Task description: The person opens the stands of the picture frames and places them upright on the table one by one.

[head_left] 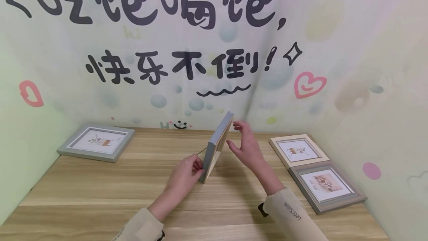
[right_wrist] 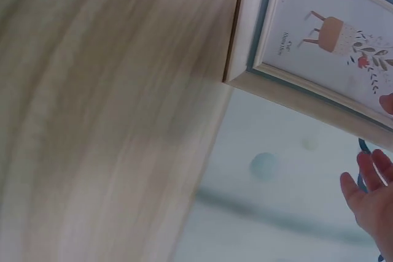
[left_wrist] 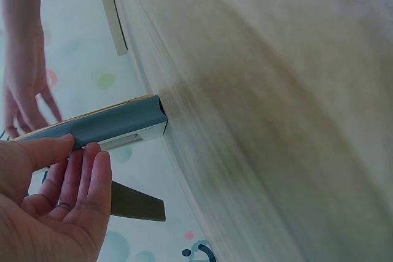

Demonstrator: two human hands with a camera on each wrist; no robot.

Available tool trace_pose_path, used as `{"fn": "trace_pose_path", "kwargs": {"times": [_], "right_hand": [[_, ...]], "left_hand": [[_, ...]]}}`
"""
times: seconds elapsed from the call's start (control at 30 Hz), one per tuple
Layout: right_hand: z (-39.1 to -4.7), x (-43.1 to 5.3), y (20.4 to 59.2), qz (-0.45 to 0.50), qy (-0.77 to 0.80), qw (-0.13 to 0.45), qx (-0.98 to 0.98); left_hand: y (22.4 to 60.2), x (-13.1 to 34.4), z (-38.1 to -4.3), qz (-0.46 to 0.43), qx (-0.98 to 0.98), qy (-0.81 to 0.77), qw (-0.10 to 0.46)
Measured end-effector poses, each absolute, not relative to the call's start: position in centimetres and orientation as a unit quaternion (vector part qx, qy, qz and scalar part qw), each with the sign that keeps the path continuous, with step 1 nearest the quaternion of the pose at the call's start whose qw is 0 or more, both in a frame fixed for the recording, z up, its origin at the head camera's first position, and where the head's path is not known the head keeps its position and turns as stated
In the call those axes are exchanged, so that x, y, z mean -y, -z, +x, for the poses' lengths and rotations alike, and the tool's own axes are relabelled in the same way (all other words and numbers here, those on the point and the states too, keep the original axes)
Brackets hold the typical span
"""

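- The grip of the left hand (head_left: 184, 172) pinches the side of a grey-edged picture frame (head_left: 219, 131) between thumb and fingers.
- That frame stands up on the table (head_left: 133, 196) between the hands, its strut (left_wrist: 140, 203) jutting out behind.
- The right hand (head_left: 248, 147) has its fingers spread, just beside the frame.
- A grey picture frame (head_left: 100, 141) lies flat on the left; a cream frame (head_left: 299, 150) and a grey-brown frame (head_left: 327, 186) lie touching on the right.

Taken from head height, looking forward and down over the tabletop (head_left: 93, 196) toward the printed wall (head_left: 143, 96), and from each wrist, close in and turned nearly sideways, with the held frame (head_left: 216, 150) common to head and left-wrist views.
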State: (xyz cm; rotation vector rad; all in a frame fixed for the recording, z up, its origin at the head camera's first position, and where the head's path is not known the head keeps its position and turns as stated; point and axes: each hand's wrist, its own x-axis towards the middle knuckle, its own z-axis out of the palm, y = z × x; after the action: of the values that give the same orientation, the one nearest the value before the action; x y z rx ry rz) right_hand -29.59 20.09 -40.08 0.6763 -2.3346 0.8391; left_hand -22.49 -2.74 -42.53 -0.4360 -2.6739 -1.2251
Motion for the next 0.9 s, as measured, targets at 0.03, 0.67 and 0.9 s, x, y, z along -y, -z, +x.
{"fn": "trace_pose_path", "kwargs": {"times": [0.03, 0.67, 0.9], "right_hand": [[-29.6, -20.1, 40.2, 0.24, -0.325, 0.264, 0.876], [-30.7, -19.7, 43.0, 0.142, -0.541, 0.078, 0.825], [-30.9, -19.5, 43.3, 0.132, -0.557, 0.062, 0.818]], "left_hand": [[42.5, 2.7, -22.5, -0.146, 0.896, 0.41, 0.085], [42.5, 2.7, -22.3, -0.141, 0.898, 0.409, 0.082], [42.5, 2.8, -22.3, -0.142, 0.895, 0.414, 0.082]]}}
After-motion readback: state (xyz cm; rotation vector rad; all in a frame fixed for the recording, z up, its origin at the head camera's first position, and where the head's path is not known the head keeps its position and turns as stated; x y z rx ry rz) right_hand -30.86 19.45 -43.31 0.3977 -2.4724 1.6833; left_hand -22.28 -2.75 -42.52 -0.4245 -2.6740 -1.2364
